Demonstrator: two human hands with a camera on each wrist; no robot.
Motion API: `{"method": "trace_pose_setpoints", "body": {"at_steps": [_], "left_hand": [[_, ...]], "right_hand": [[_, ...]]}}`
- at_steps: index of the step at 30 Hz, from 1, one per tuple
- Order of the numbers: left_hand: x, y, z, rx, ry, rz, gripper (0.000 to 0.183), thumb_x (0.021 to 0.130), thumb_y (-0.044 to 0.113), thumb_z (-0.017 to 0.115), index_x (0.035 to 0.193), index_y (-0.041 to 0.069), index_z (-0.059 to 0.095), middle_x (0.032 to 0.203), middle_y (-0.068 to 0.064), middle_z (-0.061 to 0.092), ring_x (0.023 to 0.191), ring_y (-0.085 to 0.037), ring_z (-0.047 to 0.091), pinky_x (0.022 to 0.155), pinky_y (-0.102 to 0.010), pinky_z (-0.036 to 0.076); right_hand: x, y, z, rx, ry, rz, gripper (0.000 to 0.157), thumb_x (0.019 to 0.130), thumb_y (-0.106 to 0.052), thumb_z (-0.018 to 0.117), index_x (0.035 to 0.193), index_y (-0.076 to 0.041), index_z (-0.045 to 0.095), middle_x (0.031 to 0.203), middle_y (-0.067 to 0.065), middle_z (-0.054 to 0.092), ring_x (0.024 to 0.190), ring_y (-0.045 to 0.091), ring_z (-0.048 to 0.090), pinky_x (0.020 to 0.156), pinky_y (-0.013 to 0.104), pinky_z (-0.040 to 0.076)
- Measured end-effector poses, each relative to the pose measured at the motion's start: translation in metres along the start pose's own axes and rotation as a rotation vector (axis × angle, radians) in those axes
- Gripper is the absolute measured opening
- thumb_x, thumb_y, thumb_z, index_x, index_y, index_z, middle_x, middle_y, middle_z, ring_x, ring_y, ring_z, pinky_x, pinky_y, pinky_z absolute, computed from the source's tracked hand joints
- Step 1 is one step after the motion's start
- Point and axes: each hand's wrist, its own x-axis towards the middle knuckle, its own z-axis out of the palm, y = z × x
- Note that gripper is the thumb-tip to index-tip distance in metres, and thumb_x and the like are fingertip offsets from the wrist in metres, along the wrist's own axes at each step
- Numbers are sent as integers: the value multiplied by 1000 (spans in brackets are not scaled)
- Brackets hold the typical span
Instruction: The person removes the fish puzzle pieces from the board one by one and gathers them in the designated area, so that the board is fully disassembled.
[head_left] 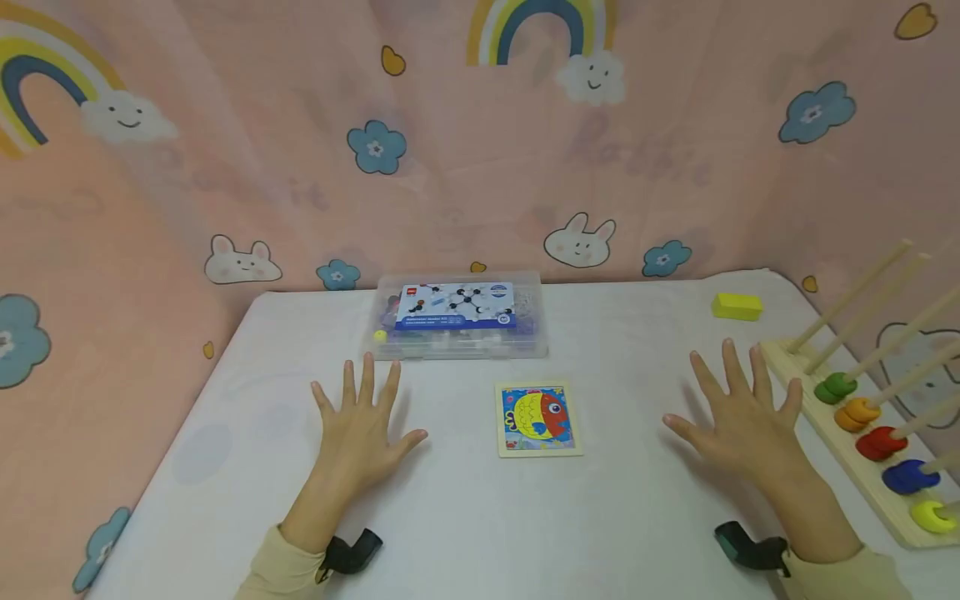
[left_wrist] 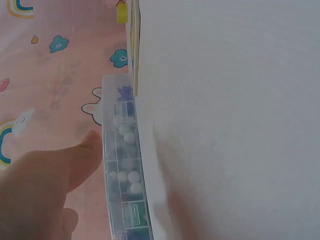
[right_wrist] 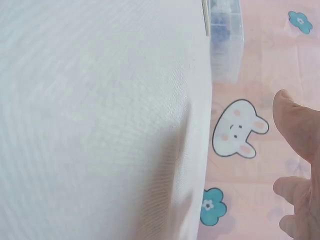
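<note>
My left hand [head_left: 360, 437] is spread with straight fingers over the left part of the white table, holding nothing. On the right, my right hand [head_left: 746, 425] is spread the same way, its little finger near the wooden peg rack [head_left: 840, 433]. Between the hands lies a square fish puzzle [head_left: 538, 419] in a pale wooden frame. Behind it, a clear plastic case [head_left: 459, 346] with a molecular model label stands beyond the left fingertips. White balls [left_wrist: 129, 136] show through the case wall in the left wrist view.
A yellow block [head_left: 737, 307] lies at the back right of the table [head_left: 450, 517]. Upright pegs on the rack carry green, orange, red, blue and yellow pieces. A pink patterned cloth [head_left: 465, 167] hangs behind the table's far edge.
</note>
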Motion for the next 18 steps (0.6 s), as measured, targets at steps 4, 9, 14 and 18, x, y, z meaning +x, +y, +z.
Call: {"method": "trace_pose_setpoints", "body": {"at_steps": [4, 9, 14, 18], "left_hand": [[3, 5, -2, 5, 1, 30, 96, 80, 69, 54, 153, 16, 20, 158, -21, 9, 143, -47, 8, 104, -78, -1], [13, 20, -8, -3, -31, 89, 94, 82, 68, 53, 153, 16, 20, 157, -22, 13, 144, -43, 11, 109, -73, 5], [24, 42, -9, 11, -75, 168, 89, 85, 63, 54, 152, 15, 21, 156, -20, 18, 144, -39, 18, 112, -67, 15], [34, 60, -3, 1, -100, 248, 86, 87, 56, 57, 152, 13, 21, 157, -18, 20, 143, -36, 22, 113, -62, 21]], "right_hand": [[1, -3, -1, 11, -5, -19, 96, 85, -69, 47, 153, -13, 9, 156, 24, -12, 140, 45, -22, 98, 80, -12], [6, -16, -2, 53, 26, -93, 93, 87, -62, 52, 151, -6, 18, 156, 28, 4, 143, 46, -3, 103, 76, 1], [14, -39, 2, 115, 76, -217, 82, 85, -44, 65, 143, 5, 33, 147, 31, 29, 135, 48, 23, 104, 71, 18], [23, -60, 7, 219, 68, -292, 73, 84, -30, 70, 139, 6, 39, 143, 27, 38, 131, 45, 34, 105, 65, 29]]}}
